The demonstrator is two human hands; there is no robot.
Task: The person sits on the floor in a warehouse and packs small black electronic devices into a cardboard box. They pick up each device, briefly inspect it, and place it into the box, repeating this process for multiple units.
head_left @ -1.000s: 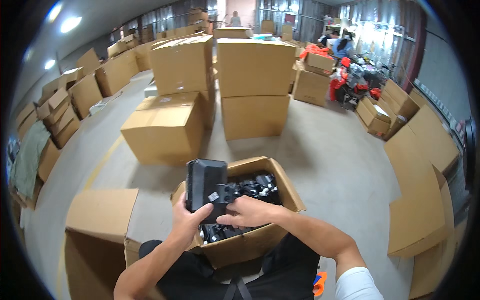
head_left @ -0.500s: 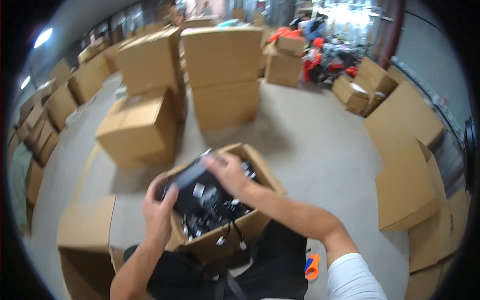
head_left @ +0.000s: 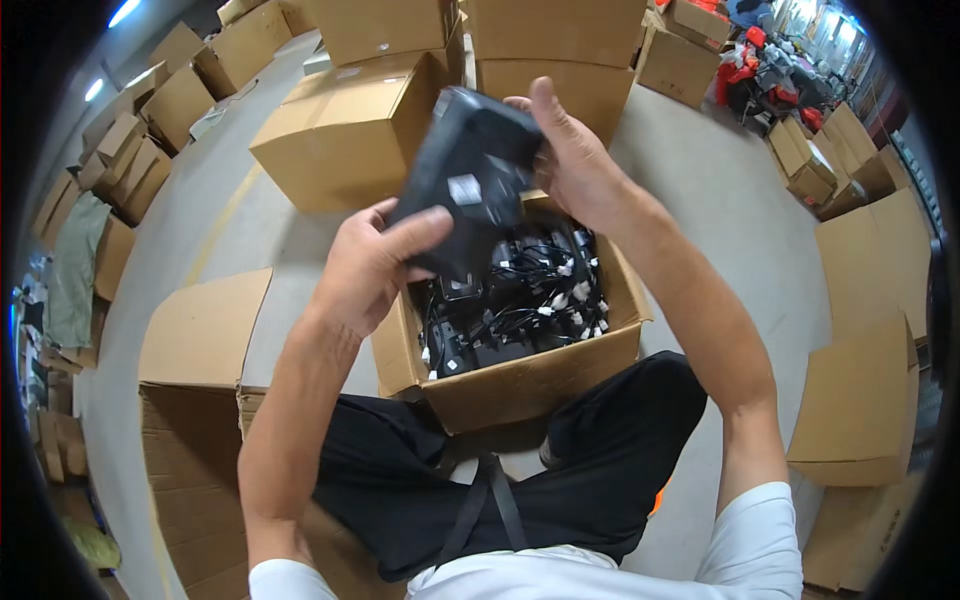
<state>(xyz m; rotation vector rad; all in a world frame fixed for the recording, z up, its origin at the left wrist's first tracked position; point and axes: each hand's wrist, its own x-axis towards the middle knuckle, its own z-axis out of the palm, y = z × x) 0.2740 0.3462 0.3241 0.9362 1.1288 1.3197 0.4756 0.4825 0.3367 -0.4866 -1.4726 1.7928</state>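
A flat black rectangular device (head_left: 440, 180) with a small white label is held tilted above an open cardboard box (head_left: 540, 375). My left hand (head_left: 375, 260) grips its lower left end, thumb on the face and fingers partly hidden beneath. At its upper right edge is my right hand (head_left: 585, 160), thumb raised away and spread; the other fingers reach the edge and are partly hidden. Motion blurs the device, so its exact kind is unclear. Inside the box lie several black devices and tangled black cables (head_left: 545, 265) with white connectors. The box stands in front of my bent legs.
At the left is an open, upright carton (head_left: 200, 345). Closed cartons (head_left: 340, 130) are stacked ahead. More cartons (head_left: 865, 400) line the right side, with a red and dark heap (head_left: 765, 75) at the far right. Something orange (head_left: 657, 502) shows beside my right leg.
My view has tipped downward. The device has swung from lying low over the box to a steeper tilt above it. My right thumb has come off it.
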